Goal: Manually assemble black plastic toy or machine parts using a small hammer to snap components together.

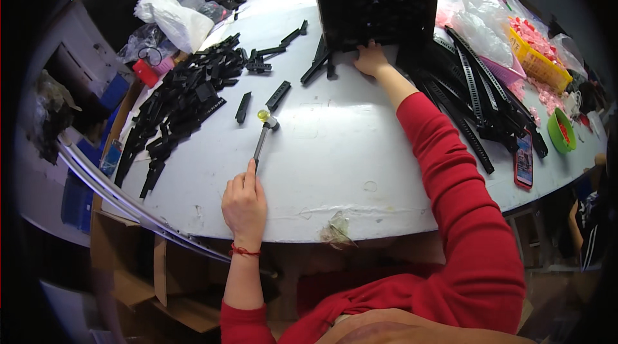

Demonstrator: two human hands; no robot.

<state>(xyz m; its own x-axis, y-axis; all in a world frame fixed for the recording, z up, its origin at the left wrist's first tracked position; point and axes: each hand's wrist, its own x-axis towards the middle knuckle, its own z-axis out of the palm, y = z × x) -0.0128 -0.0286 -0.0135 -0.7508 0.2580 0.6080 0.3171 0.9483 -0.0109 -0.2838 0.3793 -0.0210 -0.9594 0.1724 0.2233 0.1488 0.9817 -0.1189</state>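
Note:
My left hand (245,205) is closed round the handle of a small mallet (262,141), its index finger laid along the shaft. The mallet's head, with a yellow face, rests on the white table beside two short black slotted plastic strips (279,95). My right arm stretches far forward, and my right hand (371,61) is at the lower edge of an upright box (380,6) with a dark inside. Its fingers look apart, though their tips blend into the dark. Just left of it lie several black strips (315,67).
A large heap of short black pieces (187,90) covers the left side of the table. Long black slotted strips (473,83) pile up on the right, near a phone (524,160) and a green bowl (561,130). A yellow basket (539,54) holds pink pieces; plastic bags (174,22) stand behind.

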